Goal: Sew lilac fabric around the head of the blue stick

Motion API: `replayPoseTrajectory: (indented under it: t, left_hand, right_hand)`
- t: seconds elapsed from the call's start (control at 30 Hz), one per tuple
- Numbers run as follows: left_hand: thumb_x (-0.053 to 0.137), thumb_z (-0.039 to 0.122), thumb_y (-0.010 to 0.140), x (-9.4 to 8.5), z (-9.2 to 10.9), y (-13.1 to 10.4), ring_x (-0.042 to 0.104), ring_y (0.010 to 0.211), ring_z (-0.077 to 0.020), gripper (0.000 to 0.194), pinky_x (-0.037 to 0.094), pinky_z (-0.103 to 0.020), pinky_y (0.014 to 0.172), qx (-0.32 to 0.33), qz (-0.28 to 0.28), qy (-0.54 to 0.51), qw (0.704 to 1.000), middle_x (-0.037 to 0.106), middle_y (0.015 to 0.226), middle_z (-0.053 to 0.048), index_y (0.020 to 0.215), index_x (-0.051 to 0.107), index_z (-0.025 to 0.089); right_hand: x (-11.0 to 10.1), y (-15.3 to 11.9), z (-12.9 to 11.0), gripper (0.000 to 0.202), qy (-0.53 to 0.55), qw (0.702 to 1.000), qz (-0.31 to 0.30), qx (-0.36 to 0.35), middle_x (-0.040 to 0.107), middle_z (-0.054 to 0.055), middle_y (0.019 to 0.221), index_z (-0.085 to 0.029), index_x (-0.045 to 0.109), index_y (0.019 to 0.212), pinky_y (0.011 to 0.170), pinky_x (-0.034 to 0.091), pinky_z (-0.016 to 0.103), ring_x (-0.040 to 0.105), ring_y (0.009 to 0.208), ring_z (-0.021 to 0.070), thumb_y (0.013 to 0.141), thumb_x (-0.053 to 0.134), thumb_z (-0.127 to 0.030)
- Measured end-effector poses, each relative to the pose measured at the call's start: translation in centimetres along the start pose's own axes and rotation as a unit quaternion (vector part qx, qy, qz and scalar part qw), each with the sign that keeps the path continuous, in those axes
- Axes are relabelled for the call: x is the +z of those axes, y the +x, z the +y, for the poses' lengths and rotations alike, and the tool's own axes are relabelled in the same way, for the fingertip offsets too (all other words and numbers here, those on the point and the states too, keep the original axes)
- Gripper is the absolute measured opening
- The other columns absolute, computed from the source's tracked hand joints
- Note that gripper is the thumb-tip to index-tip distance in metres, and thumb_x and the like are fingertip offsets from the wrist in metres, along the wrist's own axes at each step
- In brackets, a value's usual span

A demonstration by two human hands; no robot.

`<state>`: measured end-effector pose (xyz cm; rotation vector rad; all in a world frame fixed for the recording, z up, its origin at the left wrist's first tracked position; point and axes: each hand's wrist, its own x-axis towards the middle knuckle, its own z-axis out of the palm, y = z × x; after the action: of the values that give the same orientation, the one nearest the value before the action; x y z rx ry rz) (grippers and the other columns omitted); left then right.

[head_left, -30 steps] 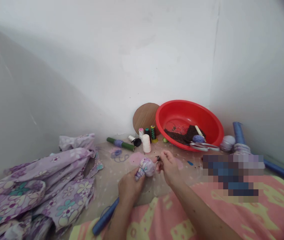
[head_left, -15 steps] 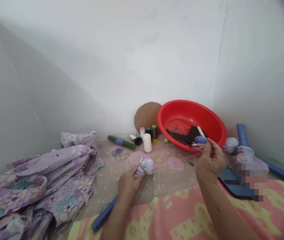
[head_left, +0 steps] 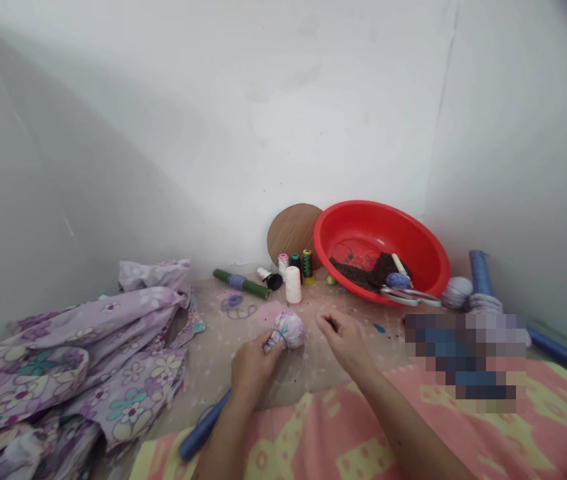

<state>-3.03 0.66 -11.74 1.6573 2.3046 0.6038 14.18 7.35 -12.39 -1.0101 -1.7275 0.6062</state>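
My left hand (head_left: 253, 367) is closed around the gathered neck of a floral cloth ball (head_left: 290, 331), lilac and white with a thread tied at the neck. From beneath my left wrist sticks out a blue rod (head_left: 206, 427); the hand hides whether it joins the ball. My right hand (head_left: 346, 340) hovers just right of the ball, its fingertips pinched together; whatever they hold is too small to make out. Scissors (head_left: 410, 297) with pale handles lie across the near rim of a red basin (head_left: 383, 213).
Dark crumbly material and a purple yarn ball (head_left: 398, 281) are in the basin. Thread spools (head_left: 293, 285) and a green stick (head_left: 242, 284) stand and lie along the back. Floral cloth (head_left: 128, 360) is heaped left; a pink-yellow cloth (head_left: 323, 433) covers the front.
My right hand has left the basin's rim and come leftward to the cloth ball. The scissors now rest on the rim. My left hand keeps its hold.
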Motion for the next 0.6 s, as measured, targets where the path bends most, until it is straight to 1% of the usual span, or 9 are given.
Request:
replayPoseTrajectory:
  t: [0.13,0.23,0.3,0.4,0.43,0.5,0.53,0.6]
  left_hand:
    - [0.042,0.046,0.077,-0.1,-0.2,0.3,0.058,0.082,-0.0168,0.038,0.033,-0.019,0.058,0.014,-0.002,-0.009,1.000,0.066,0.090,-0.002,0.108,0.056,0.028]
    - [0.041,0.047,0.076,0.1,-0.5,0.6,0.058,0.080,-0.0171,0.038,0.032,-0.019,0.056,0.024,0.001,-0.009,1.000,0.067,0.087,-0.001,0.107,0.056,0.031]
    - [0.041,0.047,0.076,0.2,-0.7,0.7,0.058,0.081,-0.0175,0.038,0.032,-0.019,0.056,0.023,0.003,-0.006,1.000,0.067,0.088,-0.001,0.107,0.056,0.032]
    - [0.040,0.046,0.077,0.2,-0.7,0.8,0.058,0.082,-0.0177,0.037,0.033,-0.020,0.058,0.028,0.005,-0.006,1.000,0.066,0.090,-0.001,0.107,0.056,0.032]
    - [0.040,0.046,0.077,0.2,-0.7,0.8,0.058,0.083,-0.0176,0.037,0.033,-0.020,0.058,0.031,0.004,-0.008,0.999,0.066,0.091,-0.001,0.107,0.056,0.033]
    - [0.040,0.047,0.077,0.1,-0.7,0.7,0.058,0.083,-0.0176,0.037,0.033,-0.020,0.058,0.030,0.003,-0.011,0.999,0.066,0.091,-0.001,0.107,0.056,0.033]
    - [0.040,0.047,0.076,0.1,-0.6,0.7,0.058,0.084,-0.0176,0.037,0.033,-0.019,0.058,0.028,0.002,-0.011,1.000,0.066,0.091,-0.001,0.107,0.056,0.033]
    - [0.041,0.046,0.076,0.0,-0.6,0.7,0.058,0.083,-0.0174,0.038,0.033,-0.019,0.058,0.023,-0.001,-0.013,1.000,0.066,0.091,-0.001,0.108,0.056,0.031]
  right_hand:
    - [1.0,-0.5,-0.1,0.022,-0.049,0.995,-0.070,0.058,0.055,0.000,0.054,-0.015,0.064,0.077,0.048,0.032,0.021,0.048,0.051,0.0128,0.067,0.052,-0.030]
    - [1.8,-0.7,0.2,0.023,-0.084,0.986,-0.108,0.098,0.061,0.001,0.059,-0.019,0.068,0.081,0.049,0.033,0.021,0.052,0.054,0.0136,0.063,0.055,-0.027]
    - [2.4,-0.8,0.7,0.022,-0.103,0.980,-0.120,0.125,0.063,0.001,0.060,-0.021,0.069,0.079,0.048,0.032,0.021,0.053,0.054,0.0137,0.061,0.057,-0.026]
    - [3.0,-0.8,1.6,0.014,-0.095,0.977,-0.127,0.139,0.061,0.000,0.055,-0.019,0.068,0.064,0.047,0.029,0.021,0.051,0.051,0.0127,0.061,0.056,-0.024]
    - [3.0,-0.7,1.9,0.013,-0.071,0.980,-0.128,0.135,0.058,-0.001,0.051,-0.018,0.066,0.058,0.046,0.028,0.020,0.049,0.049,0.0119,0.062,0.055,-0.024]
    - [2.7,-0.3,2.3,0.019,0.009,0.986,-0.114,0.117,0.051,-0.002,0.046,-0.015,0.061,0.051,0.045,0.027,0.020,0.045,0.047,0.0102,0.063,0.054,-0.028]
    - [2.2,-0.1,2.3,0.022,0.055,0.988,-0.093,0.110,0.048,-0.003,0.045,-0.015,0.058,0.050,0.045,0.027,0.020,0.042,0.046,0.0095,0.064,0.054,-0.030]
    - [1.0,0.3,2.1,0.025,0.133,0.985,-0.021,0.112,0.042,-0.005,0.044,-0.014,0.056,0.051,0.044,0.027,0.020,0.037,0.043,0.0081,0.064,0.055,-0.035]
